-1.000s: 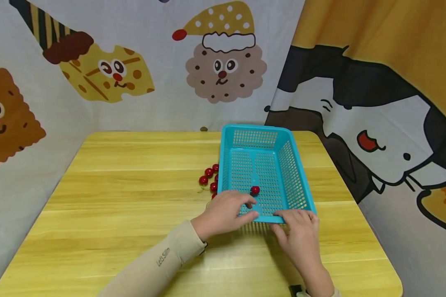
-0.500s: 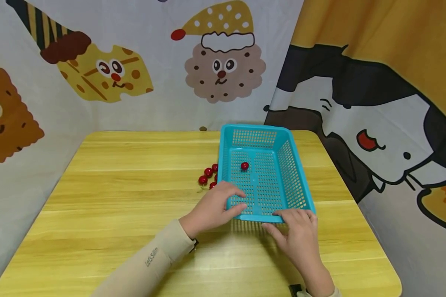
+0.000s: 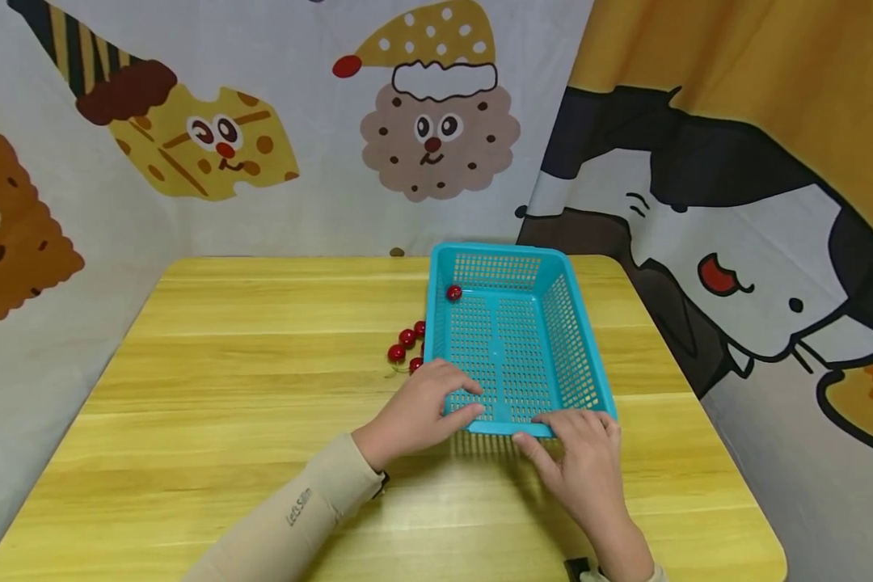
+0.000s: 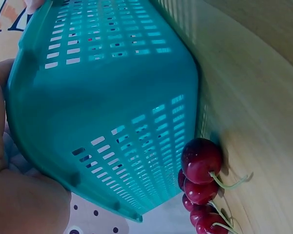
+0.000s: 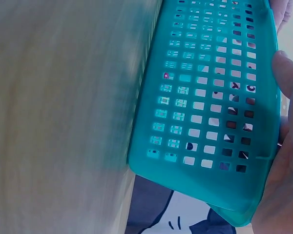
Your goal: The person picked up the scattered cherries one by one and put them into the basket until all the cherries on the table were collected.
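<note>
A blue plastic mesh basket (image 3: 569,335) sits right of the table's middle. One dark red cherry (image 3: 454,293) lies inside it, at the far left corner. My left hand (image 3: 416,412) rests at the near left corner, its loosely bent fingers and thumb reaching over the rim with nothing between them. At the near right corner my right hand (image 3: 585,461) grips the rim, fingers over the inside and thumb outside. Outside the left wall lie several cherries (image 3: 396,352), partly hidden by the basket. The left wrist view shows these stemmed cherries (image 4: 201,160) close against the wall.
The yellow wood-grain table (image 3: 276,323) has rounded corners. A cloth (image 3: 262,226) with cartoon prints hangs behind it, and a cartoon-printed drape (image 3: 764,267) hangs along the right side. Wood surface stretches to the left of the basket.
The cherry in the basket has rolled from beside my left hand to the far left corner. My left hand has drawn back a little to the left. The right hand stays put.
</note>
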A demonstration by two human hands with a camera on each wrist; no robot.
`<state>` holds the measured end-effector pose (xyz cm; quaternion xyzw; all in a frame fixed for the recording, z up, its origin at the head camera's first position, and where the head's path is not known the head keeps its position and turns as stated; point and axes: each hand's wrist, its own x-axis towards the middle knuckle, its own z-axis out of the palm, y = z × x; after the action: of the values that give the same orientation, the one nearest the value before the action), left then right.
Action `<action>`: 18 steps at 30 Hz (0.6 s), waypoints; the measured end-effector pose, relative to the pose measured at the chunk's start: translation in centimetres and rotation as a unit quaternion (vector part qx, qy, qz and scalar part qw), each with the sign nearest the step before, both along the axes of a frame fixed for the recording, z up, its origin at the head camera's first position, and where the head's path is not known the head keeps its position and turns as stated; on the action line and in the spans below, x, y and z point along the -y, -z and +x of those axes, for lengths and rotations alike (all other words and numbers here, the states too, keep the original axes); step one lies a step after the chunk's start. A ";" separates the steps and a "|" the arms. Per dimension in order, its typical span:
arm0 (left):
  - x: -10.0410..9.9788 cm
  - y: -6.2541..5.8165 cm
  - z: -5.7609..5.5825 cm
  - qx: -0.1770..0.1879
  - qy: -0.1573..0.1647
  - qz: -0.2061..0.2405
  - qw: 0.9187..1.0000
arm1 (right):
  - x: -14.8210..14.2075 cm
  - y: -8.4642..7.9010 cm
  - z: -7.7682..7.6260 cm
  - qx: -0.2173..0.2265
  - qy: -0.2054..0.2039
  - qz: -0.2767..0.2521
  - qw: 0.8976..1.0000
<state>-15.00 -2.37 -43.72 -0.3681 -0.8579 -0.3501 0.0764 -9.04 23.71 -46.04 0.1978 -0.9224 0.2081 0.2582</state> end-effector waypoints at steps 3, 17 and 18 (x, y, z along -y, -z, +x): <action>0.0 -0.1 0.0 -0.007 -0.002 -0.002 1.000 | 0.0 -0.1 0.0 0.000 0.001 0.003 1.000; -0.2 0.1 0.2 -0.010 -0.006 -0.002 1.000 | 0.0 0.0 0.0 -0.007 0.003 0.001 1.000; -0.2 0.1 0.2 -0.011 -0.006 -0.003 1.000 | 0.0 0.0 0.1 -0.008 0.003 0.000 1.000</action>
<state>-14.81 -2.18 -43.77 -0.3671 -0.8602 -0.3431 0.0871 -8.98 23.74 -46.08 0.1963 -0.9212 0.2053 0.2658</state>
